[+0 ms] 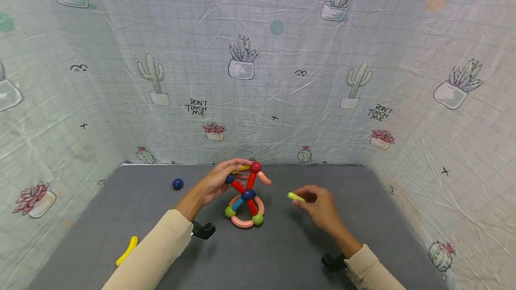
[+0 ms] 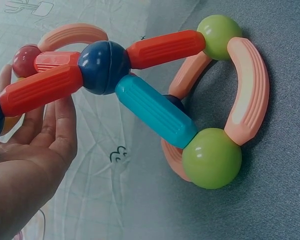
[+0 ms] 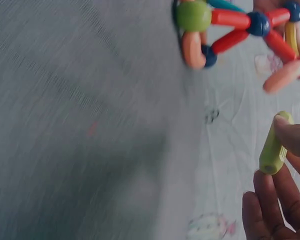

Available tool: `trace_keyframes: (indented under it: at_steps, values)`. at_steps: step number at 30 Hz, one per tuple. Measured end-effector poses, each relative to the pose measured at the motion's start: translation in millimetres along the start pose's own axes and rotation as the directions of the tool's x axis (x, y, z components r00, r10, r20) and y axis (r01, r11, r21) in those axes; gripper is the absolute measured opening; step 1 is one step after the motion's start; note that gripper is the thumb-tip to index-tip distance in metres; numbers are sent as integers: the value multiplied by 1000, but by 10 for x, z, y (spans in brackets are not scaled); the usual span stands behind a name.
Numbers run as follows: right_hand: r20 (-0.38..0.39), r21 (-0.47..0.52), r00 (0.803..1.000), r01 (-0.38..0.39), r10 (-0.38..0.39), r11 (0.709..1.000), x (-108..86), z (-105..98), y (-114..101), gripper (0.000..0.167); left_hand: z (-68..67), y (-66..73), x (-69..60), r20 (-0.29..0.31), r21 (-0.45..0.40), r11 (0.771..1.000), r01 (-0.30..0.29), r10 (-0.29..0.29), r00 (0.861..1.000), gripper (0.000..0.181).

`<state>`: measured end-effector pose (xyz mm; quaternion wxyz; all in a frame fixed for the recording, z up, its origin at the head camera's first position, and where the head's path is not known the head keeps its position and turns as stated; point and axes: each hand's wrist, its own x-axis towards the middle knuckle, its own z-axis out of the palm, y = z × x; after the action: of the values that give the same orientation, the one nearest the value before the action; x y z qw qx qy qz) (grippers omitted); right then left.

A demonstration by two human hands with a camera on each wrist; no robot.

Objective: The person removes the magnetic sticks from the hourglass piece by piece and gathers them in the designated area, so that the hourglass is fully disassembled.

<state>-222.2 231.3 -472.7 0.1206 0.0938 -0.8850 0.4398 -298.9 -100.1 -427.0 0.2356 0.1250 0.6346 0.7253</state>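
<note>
A structure of magnetic sticks and balls stands on the grey table. Its ring of curved salmon sticks (image 1: pixel 242 223) and green balls (image 1: pixel 257 219) forms the base. Red sticks (image 2: pixel 165 49) and a blue stick (image 2: pixel 155 111) meet at a dark blue ball (image 2: pixel 104 67) above. At the top left, my left hand (image 1: pixel 217 180) holds the yellow stick (image 1: pixel 242 168) between a dark blue ball and a red ball (image 1: pixel 255 167). My right hand (image 1: pixel 318 205), apart from the structure on the right, pinches a yellow-green stick (image 3: pixel 275 147) between thumb and fingers.
A loose dark blue ball (image 1: pixel 178 184) lies at the back left of the table (image 1: pixel 282 254). Near the left forearm lies a curved yellow stick (image 1: pixel 127 251). A cactus-print cloth (image 1: pixel 274 88) hangs behind and at both sides.
</note>
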Motion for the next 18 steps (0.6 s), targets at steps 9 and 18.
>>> trace_keyframes:
  at_steps: [9,18]
  values:
    - [-20,-123,997,-75,73,990,-115,-320,353,17,18,8,-5,5,3,1000,-1,1,1000,35]
    - [-42,-237,989,-144,138,961,-264,-593,608,12,18,5,-24,4,3,1000,-4,4,1000,34]
